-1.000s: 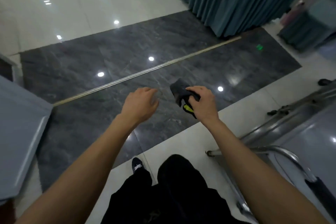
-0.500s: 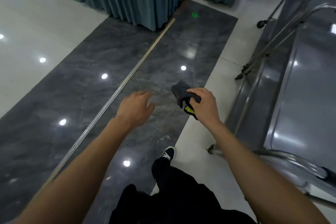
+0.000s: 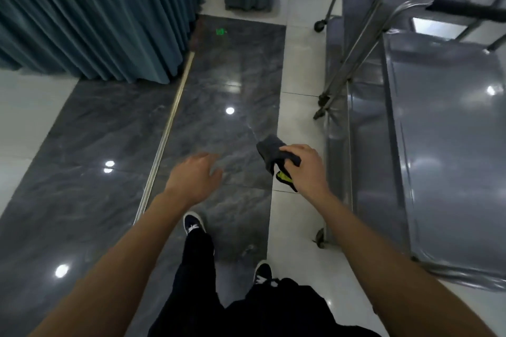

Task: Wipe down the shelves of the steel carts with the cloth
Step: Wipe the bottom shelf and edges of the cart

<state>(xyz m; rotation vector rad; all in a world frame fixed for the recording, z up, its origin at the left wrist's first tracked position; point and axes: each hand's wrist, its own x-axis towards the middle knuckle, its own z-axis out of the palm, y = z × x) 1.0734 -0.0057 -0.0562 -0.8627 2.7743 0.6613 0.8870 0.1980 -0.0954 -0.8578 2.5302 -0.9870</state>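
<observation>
Gripping a dark grey cloth [image 3: 271, 148] with a yellow patch, the right hand [image 3: 306, 169] is held over the floor, fingers curled round the fabric. Nothing is held by the left hand [image 3: 193, 176], its fingers loosely spread. A steel cart [image 3: 443, 145] is seen just right of the cloth, untouched.

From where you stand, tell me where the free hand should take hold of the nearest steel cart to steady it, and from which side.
Grip the black-sleeved handle bar at the far end of the nearest steel cart, coming from above with the empty left hand. It is a raised, round tube, whereas the shelf is flat with a low rim. The right hand holds the cloth.
</observation>
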